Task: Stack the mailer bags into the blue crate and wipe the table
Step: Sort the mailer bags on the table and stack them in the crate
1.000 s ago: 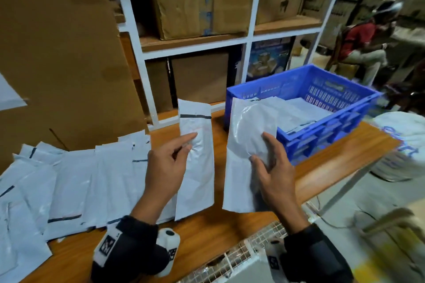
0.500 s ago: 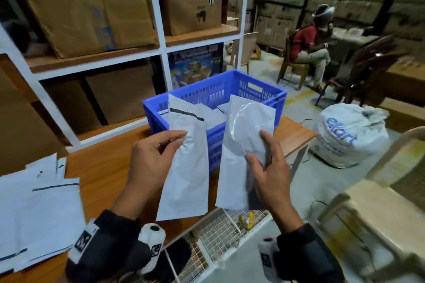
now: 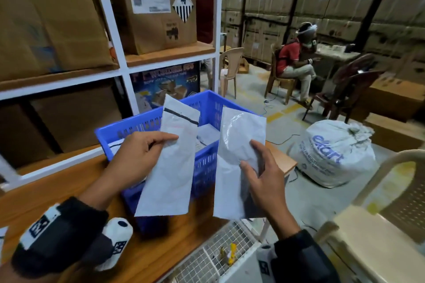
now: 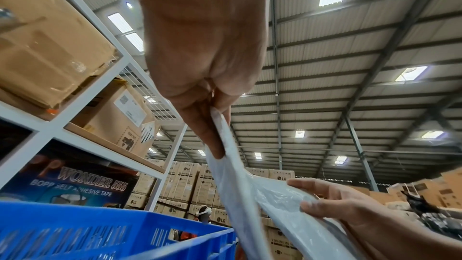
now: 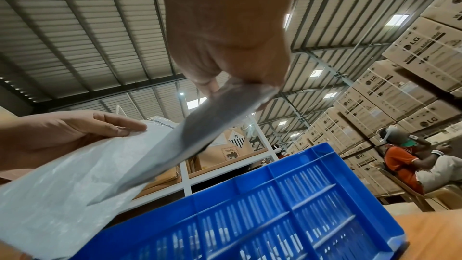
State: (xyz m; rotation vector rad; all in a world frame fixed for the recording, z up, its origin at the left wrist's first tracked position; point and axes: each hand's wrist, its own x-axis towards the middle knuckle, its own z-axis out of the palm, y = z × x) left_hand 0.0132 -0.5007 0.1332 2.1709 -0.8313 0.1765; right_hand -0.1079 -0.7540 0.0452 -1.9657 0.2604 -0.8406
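presently held: two white mailer bags, one per hand. the left hand (image 3: pixel 138 153) pinches the striped mailer bag (image 3: pixel 171 163) at its side, thumb on the near face; the right hand (image 3: pixel 259 174) grips the plain mailer bag (image 3: pixel 236 156) the same way. both bags are held upright, long axes running up from the fingers and tilted away, top ends over the blue crate (image 3: pixel 128 126), which lies just beyond and below the fingertips on the wooden table (image 3: pixel 57 190). more bags are seen lying inside it. the left hand is judged slightly nearer the crate's middle (the right sits by its near corner), so a forward lay-down is expected. legible writing: "wonder 555 bopp self adhesive tape" on a tape carton (image 4: pixel 75 183), "lg" on stacked cartons (image 5: pixel 412 50), "ekart" on a floor sack (image 3: pixel 331 156).
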